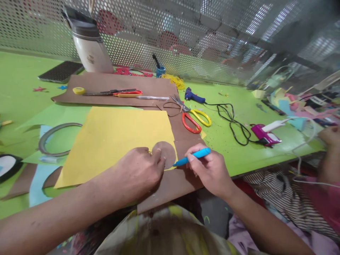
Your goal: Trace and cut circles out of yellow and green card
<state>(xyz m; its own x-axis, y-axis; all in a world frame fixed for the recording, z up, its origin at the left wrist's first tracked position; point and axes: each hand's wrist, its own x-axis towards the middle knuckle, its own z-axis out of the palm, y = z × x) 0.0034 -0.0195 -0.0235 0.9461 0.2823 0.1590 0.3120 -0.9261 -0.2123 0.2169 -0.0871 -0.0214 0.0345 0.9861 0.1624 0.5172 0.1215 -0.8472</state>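
**Tracing a disc on yellow paper, messy craft table**

So, biggest thing first: the green table runs right across the view, with a perforated metal screen standing behind it. On the table there's a long brown card sheet at the back and another brown sheet under the work area. Lying on top of that is the yellow paper, tilted a bit, with its near right corner by the hands.

On that corner sits a small brown card disc. The left hand is pressing down on the disc, fingertips on its left edge, fingers curled flat rather than wrapped around anything. The right hand is closed around a blue pen, with the tip touching the disc's lower right edge where it meets the yellow paper.

Other stuff: a white jug at the back left, a phone beside it, red and yellow scissors just beyond the hands, a blue glue gun with its black cable, and a pink glue gun further right. Someone else's hand pokes in at the far right edge.
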